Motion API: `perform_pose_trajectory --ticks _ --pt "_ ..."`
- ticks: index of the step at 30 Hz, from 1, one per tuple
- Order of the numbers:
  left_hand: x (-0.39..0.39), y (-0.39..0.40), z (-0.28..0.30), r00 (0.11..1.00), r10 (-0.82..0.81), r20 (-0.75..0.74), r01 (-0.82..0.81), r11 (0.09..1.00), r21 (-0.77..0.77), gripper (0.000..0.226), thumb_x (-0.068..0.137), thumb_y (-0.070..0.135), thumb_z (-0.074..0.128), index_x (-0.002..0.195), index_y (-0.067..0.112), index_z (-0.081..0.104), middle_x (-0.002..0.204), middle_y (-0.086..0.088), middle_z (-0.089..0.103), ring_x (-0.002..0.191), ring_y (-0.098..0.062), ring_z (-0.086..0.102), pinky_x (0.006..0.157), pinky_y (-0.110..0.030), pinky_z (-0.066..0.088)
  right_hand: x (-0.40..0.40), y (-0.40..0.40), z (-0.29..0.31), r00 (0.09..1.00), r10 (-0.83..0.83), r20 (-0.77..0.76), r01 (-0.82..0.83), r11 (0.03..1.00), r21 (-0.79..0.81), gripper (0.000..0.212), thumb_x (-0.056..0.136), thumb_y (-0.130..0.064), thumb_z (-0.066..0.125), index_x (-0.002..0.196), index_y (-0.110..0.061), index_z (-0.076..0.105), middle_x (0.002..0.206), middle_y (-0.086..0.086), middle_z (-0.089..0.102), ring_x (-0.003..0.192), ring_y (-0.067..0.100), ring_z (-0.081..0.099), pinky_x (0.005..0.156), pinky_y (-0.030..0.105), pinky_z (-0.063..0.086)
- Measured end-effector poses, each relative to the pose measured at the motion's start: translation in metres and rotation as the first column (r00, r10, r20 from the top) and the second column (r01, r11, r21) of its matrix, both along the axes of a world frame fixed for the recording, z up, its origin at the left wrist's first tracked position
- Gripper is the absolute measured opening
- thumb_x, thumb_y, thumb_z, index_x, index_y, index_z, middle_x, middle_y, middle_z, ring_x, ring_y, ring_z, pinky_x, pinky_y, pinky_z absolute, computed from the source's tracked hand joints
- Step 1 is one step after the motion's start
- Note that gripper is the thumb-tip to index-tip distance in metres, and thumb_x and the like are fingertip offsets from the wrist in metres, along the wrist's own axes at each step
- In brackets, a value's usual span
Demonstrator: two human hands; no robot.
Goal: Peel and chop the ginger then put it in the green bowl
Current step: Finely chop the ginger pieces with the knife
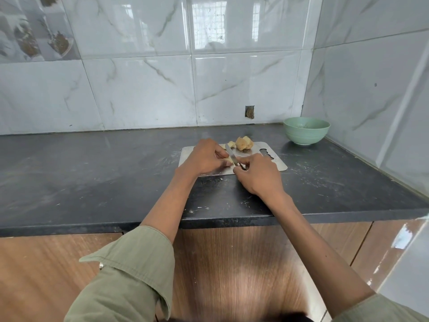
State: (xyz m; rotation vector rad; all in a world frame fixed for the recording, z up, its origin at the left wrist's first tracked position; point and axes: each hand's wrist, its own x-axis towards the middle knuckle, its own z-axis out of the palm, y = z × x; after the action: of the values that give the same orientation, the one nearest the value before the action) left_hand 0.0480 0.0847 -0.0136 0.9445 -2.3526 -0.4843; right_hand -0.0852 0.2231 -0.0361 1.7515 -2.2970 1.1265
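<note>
Hands work mid-task: left hand [206,156] grips a ginger piece [228,161], right hand [257,175] pinches a knife [232,155] on the board [274,162]; more ginger [242,143] waits, green bowl [306,131] seemingly unfilled.

You're working on a dull brushed-metal cutting board [274,162], lightly smeared. Under it the dark stone-look counter [92,173] has a faint sheen, scuffed and streaked with pale marks. Your knife [231,155] blade is bright metal. The ginger [243,142] looks rough and matt. The bowl [306,130] is smooth, softly glossy green. The marbled wall tiles [243,84] are glossy, the cabinet fronts [232,263] wood-grained, and your sleeve [130,275] is olive cloth.
</note>
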Motion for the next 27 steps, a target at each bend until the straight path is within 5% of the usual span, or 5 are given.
perform_pose_trajectory --ticks 7,16,21,27 --pt "-0.004 -0.001 -0.002 1.000 -0.007 -0.003 0.007 1.000 0.002 0.023 0.079 0.022 0.090 0.100 0.016 0.083 0.094 0.001 0.080 0.073 0.008 0.063 0.071 -0.010 0.053 0.000 0.002 0.002 1.000 -0.003 -0.012 0.003 1.000 0.012 0.034 0.092 -0.043 0.059 0.121 -0.036 0.075 0.101 0.012 0.072 0.105 0.034 0.061 0.083 0.039 0.051" --pt "-0.006 -0.001 -0.004 1.000 -0.005 -0.005 0.005 1.000 0.013 0.021 0.081 0.014 0.088 0.101 0.012 0.082 0.087 0.004 0.077 0.063 0.014 0.062 0.062 -0.001 0.046 -0.006 -0.007 0.014 0.998 0.064 0.021 -0.066 0.987 0.148 0.027 0.085 -0.040 0.060 0.069 -0.021 0.068 0.063 0.002 0.048 0.073 0.032 0.053 0.063 0.034 0.041" --pt "-0.005 0.000 -0.004 1.000 0.024 -0.015 -0.024 1.000 0.000 0.023 0.077 0.022 0.091 0.097 0.016 0.083 0.091 0.001 0.080 0.079 -0.003 0.071 0.084 -0.027 0.061 0.003 -0.007 0.002 0.999 -0.035 -0.028 0.037 0.997 0.067 0.026 0.087 -0.044 0.059 0.096 -0.027 0.077 0.089 0.009 0.067 0.090 0.035 0.061 0.068 0.035 0.042" --pt "-0.006 0.000 -0.004 0.999 0.043 -0.014 -0.043 0.999 0.006 0.028 0.074 0.030 0.093 0.097 0.018 0.083 0.091 0.004 0.079 0.081 -0.005 0.072 0.085 -0.029 0.061 0.004 -0.003 0.002 0.999 -0.039 -0.034 0.039 0.999 0.018 0.026 0.091 -0.039 0.059 0.104 -0.028 0.079 0.090 0.010 0.070 0.093 0.035 0.062 0.072 0.036 0.046"
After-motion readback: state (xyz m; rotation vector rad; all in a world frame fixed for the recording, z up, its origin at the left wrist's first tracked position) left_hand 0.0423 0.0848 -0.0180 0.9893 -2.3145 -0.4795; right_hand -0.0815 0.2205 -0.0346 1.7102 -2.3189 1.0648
